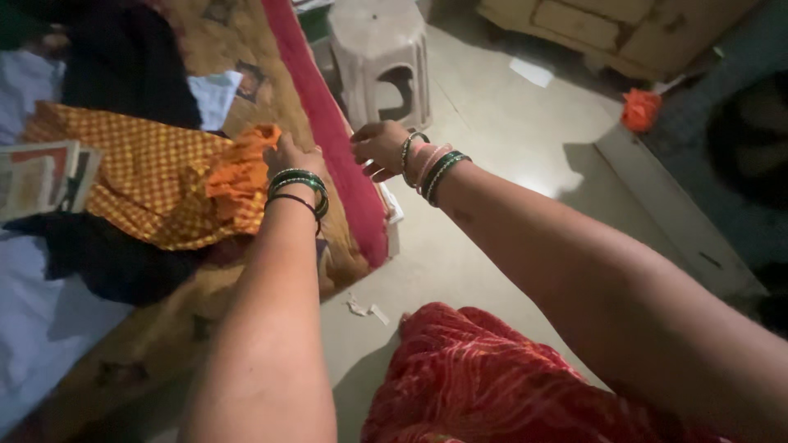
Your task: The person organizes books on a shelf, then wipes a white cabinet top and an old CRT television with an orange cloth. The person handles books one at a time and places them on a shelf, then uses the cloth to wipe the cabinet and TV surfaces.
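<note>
**Hands at bed edge**

Bed (164,344) w/ brown cover fills left side. Left hand (292,156) grips orange cloth (240,176) lying on checked fabric (123,176). Right hand (379,148), fingers loosely curled, holds nothing, just over red border (345,164). Plastic stool (379,57) far, centre.

A bed (172,328) with a brown cover and red edge fills the left of the frame; on it lie an orange checked cloth (139,176), black clothes (123,61), books (41,176) at far left and a white sheet (33,328) lower left

left hand (289,156) closed, right hand (379,148) fingers curled
</note>
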